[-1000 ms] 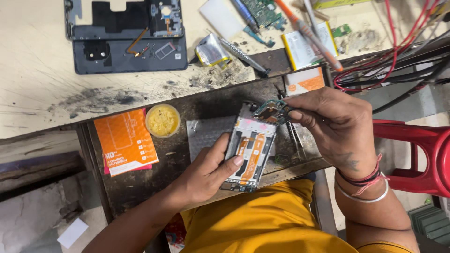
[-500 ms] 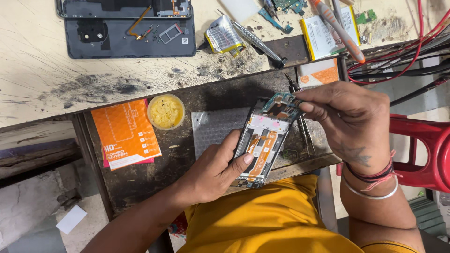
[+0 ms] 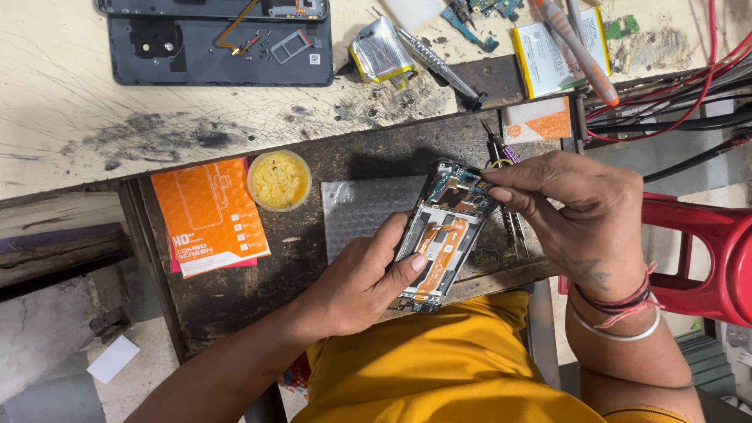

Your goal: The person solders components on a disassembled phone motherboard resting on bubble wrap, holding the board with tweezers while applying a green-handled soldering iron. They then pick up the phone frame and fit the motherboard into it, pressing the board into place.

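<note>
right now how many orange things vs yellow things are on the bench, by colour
orange: 3 - screen packet, small card, screwdriver handle
yellow: 2 - round paste tin, yellow-edged battery
total: 5

I watched the right hand slide left along the far end of the opened phone, its fingertips coming to pinch at the top right corner. The left hand shifted its thumb lower along the phone's left edge, and the phone tilted slightly more upright.
</note>
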